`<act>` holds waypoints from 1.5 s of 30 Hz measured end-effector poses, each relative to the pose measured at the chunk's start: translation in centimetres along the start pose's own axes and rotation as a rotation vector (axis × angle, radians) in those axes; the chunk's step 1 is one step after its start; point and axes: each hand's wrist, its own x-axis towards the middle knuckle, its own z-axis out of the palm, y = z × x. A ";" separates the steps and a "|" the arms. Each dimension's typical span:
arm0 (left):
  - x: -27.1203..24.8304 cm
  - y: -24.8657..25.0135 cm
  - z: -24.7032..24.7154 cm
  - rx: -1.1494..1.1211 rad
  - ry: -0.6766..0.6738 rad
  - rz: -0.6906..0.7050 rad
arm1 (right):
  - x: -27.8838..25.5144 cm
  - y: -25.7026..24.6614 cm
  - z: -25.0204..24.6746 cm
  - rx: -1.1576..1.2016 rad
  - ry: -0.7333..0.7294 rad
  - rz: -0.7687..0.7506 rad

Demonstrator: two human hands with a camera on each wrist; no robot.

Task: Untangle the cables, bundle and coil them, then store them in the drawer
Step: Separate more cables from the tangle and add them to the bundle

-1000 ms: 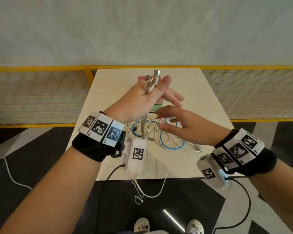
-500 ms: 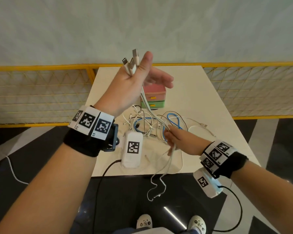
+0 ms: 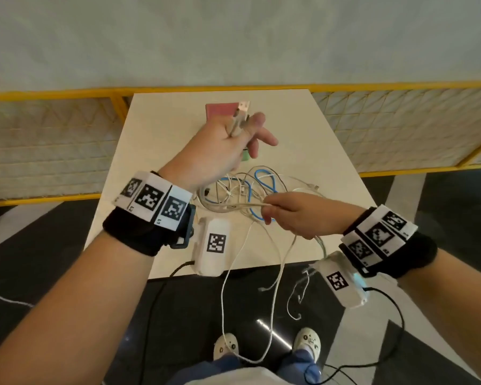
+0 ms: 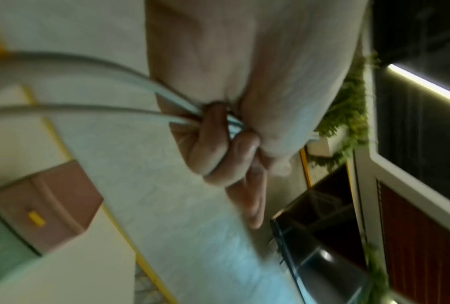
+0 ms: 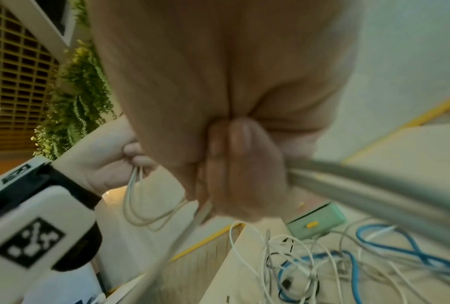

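Observation:
My left hand [image 3: 233,140] is raised over the table and pinches the plug ends [image 3: 240,115] of several white cables between thumb and fingers. Those white cables [image 3: 242,207] run down to my right hand [image 3: 292,215], which grips them in a fist above the table's near edge; their loose ends [image 3: 272,284] hang past the edge toward the floor. A tangle of white cables and a blue cable [image 3: 264,179] lies on the table between my hands. The small drawer unit [image 3: 220,111], pink on top and green below, stands behind my left hand, partly hidden.
The beige table [image 3: 317,134] is bounded behind by a yellow-framed mesh fence [image 3: 400,120]. Black wires [image 3: 395,329] trail from both wrist cameras. My feet [image 3: 306,340] stand on a dark floor below the table's near edge.
My left hand came down and forward with the plug ends. My right hand closed on the white cables, slid along them and moved right, so the strands now stretch between both hands.

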 end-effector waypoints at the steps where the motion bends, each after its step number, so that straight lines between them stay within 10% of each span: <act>1: -0.1 0.0 0.6 0.060 -0.068 -0.034 | -0.2 -0.1 -0.3 -0.029 0.091 -0.032; 6: -0.8 -2.1 2.4 0.475 -0.495 -0.151 | -1.5 0.4 -2.0 0.005 0.364 -0.174; 16: -0.4 1.9 -1.2 -0.001 0.221 -0.030 | -0.7 6.8 3.0 0.093 0.209 -0.066; 26: -1.2 0.6 -1.0 0.378 -0.275 -0.246 | 0.4 7.7 3.8 -0.027 0.048 0.091; 39: -0.8 -1.2 3.1 0.053 -0.161 -0.020 | 1.0 -1.9 1.4 0.396 0.170 -0.385; 45: -0.4 -1.8 2.3 -0.269 0.110 0.092 | 1.8 -3.2 2.4 0.637 0.188 -0.355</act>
